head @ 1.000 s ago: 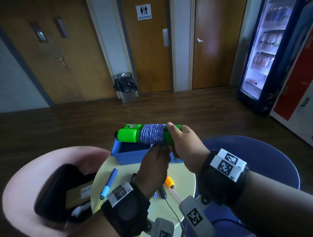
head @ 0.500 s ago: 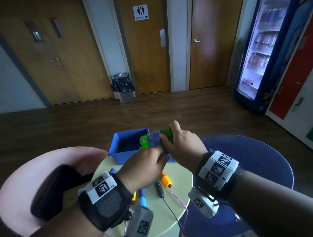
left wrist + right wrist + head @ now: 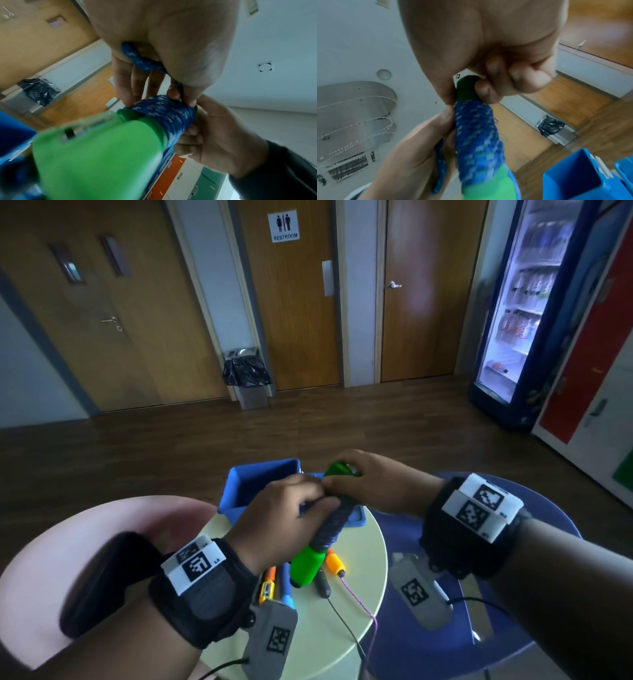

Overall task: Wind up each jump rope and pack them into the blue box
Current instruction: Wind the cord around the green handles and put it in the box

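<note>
Green-handled jump rope (image 3: pixel 310 559), centre of the head view, held above the round table (image 3: pixel 359 570), blue cord coiled round its handles. The right hand (image 3: pixel 373 484) curls round the upper handle end, apparently steadying it, while the left hand (image 3: pixel 284 515) pinches the loose cord tail (image 3: pixel 142 63), probably to tuck it. One blue box (image 3: pixel 239 491) sits behind. Three or four other handles lie below; exact count unclear.
</note>
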Tool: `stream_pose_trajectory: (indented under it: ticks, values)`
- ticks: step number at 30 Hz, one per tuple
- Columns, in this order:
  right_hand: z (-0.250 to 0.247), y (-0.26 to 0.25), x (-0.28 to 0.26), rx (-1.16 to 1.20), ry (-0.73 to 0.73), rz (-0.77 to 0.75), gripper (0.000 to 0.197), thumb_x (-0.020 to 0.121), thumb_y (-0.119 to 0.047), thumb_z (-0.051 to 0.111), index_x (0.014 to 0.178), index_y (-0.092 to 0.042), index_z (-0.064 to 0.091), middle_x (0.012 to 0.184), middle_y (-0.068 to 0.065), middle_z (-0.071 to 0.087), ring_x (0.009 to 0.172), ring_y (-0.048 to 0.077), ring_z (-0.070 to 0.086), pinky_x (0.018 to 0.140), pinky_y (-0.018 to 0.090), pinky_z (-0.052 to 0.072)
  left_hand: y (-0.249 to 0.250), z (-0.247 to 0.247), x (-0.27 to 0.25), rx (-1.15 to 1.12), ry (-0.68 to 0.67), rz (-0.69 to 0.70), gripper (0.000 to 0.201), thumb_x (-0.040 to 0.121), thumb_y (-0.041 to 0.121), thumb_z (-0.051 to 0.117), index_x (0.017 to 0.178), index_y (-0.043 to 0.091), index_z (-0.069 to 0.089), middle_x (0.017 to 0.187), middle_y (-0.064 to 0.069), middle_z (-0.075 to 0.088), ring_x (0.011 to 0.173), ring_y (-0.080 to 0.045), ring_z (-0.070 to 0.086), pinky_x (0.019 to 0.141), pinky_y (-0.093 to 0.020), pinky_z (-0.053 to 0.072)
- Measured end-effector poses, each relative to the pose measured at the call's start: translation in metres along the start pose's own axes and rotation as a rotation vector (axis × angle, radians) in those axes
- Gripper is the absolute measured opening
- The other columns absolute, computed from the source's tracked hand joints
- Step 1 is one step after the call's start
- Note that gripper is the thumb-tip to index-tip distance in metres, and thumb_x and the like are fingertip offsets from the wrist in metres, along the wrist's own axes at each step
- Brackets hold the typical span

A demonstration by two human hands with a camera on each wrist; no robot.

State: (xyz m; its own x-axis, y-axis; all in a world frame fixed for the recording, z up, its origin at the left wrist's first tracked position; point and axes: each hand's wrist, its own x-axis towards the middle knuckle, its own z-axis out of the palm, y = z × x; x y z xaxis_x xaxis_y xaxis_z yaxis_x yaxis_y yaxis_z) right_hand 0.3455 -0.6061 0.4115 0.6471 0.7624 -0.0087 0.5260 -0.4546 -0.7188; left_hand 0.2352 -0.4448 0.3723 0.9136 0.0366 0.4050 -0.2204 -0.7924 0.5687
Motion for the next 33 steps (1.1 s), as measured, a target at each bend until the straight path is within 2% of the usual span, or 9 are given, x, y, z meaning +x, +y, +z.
stream_pose_trajectory:
  ticks: [3, 5, 10, 14, 17, 21, 25, 30, 33]
  values:
    - [0.018, 0.007, -0.01, 0.333, 0.1, 0.055, 0.046, 0.081, -0.05, 0.075, 0.115, -0.024, 0.056, 0.088, -0.002, 0.066, 0.068, 0.009, 0.06, 0.064, 0.031, 0.05, -0.004, -0.003, -0.002, -0.105, 0.14, -0.102, 0.05, 0.089, 0.054, 0.054, 0.063, 0.011, 0.05, 0.055, 0.011, 0.043, 0.054, -0.002, 0.042, 0.055, -0.023, 0.036]
    - [0.037, 0.011, -0.017, 0.33, 0.073, 0.074, 0.063, 0.07, -0.057, 0.08, 0.119, -0.029, 0.053, 0.094, -0.004, 0.067, 0.074, 0.006, 0.064, 0.073, 0.031, 0.056, -0.004, -0.004, -0.004, -0.166, 0.19, -0.166, 0.053, 0.095, 0.047, 0.058, 0.06, 0.011, 0.042, 0.052, 0.01, 0.033, 0.052, -0.004, 0.033, 0.052, -0.026, 0.029]
    - [0.067, 0.014, -0.022, 0.39, 0.145, 0.008, 0.045, 0.078, -0.035, 0.077, 0.115, -0.024, 0.055, 0.099, -0.003, 0.07, 0.088, 0.014, 0.07, 0.085, 0.045, 0.057, 0.001, 0.001, -0.007, -0.248, 0.208, -0.218, 0.053, 0.089, 0.051, 0.057, 0.062, 0.006, 0.047, 0.054, 0.006, 0.038, 0.055, -0.009, 0.038, 0.054, -0.032, 0.035]
    - [0.056, 0.012, -0.027, 0.388, 0.165, 0.023, 0.044, 0.079, -0.035, 0.068, 0.12, -0.03, 0.054, 0.1, -0.006, 0.072, 0.089, 0.013, 0.07, 0.088, 0.045, 0.055, 0.002, -0.005, -0.01, -0.284, 0.219, -0.255, 0.039, 0.088, 0.051, 0.052, 0.057, 0.027, 0.054, 0.051, 0.013, 0.046, 0.055, -0.002, 0.044, 0.056, -0.019, 0.035]
    - [0.049, 0.011, -0.032, 0.403, 0.16, 0.017, 0.043, 0.079, -0.035, 0.065, 0.12, -0.027, 0.057, 0.103, -0.005, 0.07, 0.094, 0.014, 0.068, 0.091, 0.046, 0.053, 0.003, -0.007, -0.013, -0.325, 0.212, -0.245, 0.038, 0.087, 0.05, 0.052, 0.057, 0.027, 0.053, 0.053, 0.013, 0.05, 0.057, -0.002, 0.047, 0.059, -0.015, 0.035]
    - [0.048, 0.008, -0.037, 0.541, 0.162, 0.033, 0.045, 0.067, -0.044, 0.062, 0.11, -0.033, 0.063, 0.102, 0.0, 0.072, 0.097, 0.023, 0.068, 0.092, 0.051, 0.054, 0.006, -0.009, -0.013, -0.453, 0.226, -0.276, 0.037, 0.09, 0.04, 0.059, 0.059, 0.021, 0.056, 0.059, 0.009, 0.053, 0.065, -0.007, 0.053, 0.068, -0.021, 0.043]
    - [0.043, 0.004, -0.043, 0.764, 0.092, 0.066, 0.04, 0.072, -0.025, 0.06, 0.111, -0.021, 0.068, 0.106, 0.015, 0.072, 0.09, 0.028, 0.069, 0.085, 0.045, 0.056, 0.015, -0.01, -0.014, -0.691, 0.251, -0.374, 0.045, 0.096, 0.009, 0.057, 0.052, 0.017, 0.058, 0.06, 0.002, 0.054, 0.063, -0.014, 0.061, 0.064, -0.022, 0.053]
    - [0.042, 0.003, -0.045, 0.92, 0.039, 0.119, 0.041, 0.071, -0.021, 0.058, 0.109, -0.011, 0.07, 0.109, 0.025, 0.069, 0.088, 0.03, 0.066, 0.083, 0.044, 0.053, 0.023, -0.014, -0.019, -0.842, 0.238, -0.409, 0.03, 0.081, 0.021, 0.065, 0.052, 0.016, 0.061, 0.062, -0.001, 0.055, 0.061, -0.012, 0.062, 0.077, -0.039, 0.054]
    - [0.044, 0.004, -0.045, 0.964, 0.035, 0.131, 0.039, 0.07, -0.021, 0.059, 0.105, -0.01, 0.071, 0.109, 0.028, 0.068, 0.085, 0.031, 0.065, 0.081, 0.044, 0.051, 0.024, -0.015, -0.022, -0.928, 0.225, -0.437, 0.024, 0.077, 0.021, 0.063, 0.053, 0.014, 0.062, 0.065, -0.005, 0.056, 0.062, -0.014, 0.063, 0.079, -0.04, 0.054]
